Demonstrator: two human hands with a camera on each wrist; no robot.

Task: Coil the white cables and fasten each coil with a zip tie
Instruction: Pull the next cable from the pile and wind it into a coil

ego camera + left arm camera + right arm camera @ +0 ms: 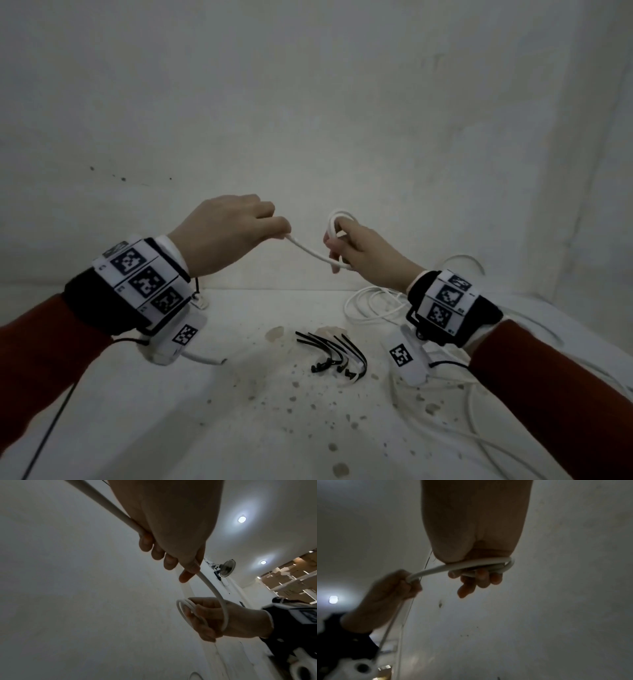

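Nearest the person, at about 6 o'clock on the speckled white table, a small heap of black zip ties lies loose, within reach of either hand and, I judge, set there for when a coil is ready; none is on a cable yet. There is no tray, box or other container in view, so ties and cables all rest straight on the tabletop.

At roughly 3 o'clock, a tangle of loose white cables sprawls behind and under the right forearm, uncoiled.

Farther off, raised above the table toward 12 o'clock, both hands work one white cable. The right hand grasps a small coil of a few turns, fingers curled through the loops so they cannot spring apart. The left hand is clenched round the free run of the same cable, pinching it at the fingertips and keeping it taut so the next turn lays evenly. From the left fist the cable runs back past the wrist; its far end is probably the stub near the left wristband, though the view is too dim to be sure.
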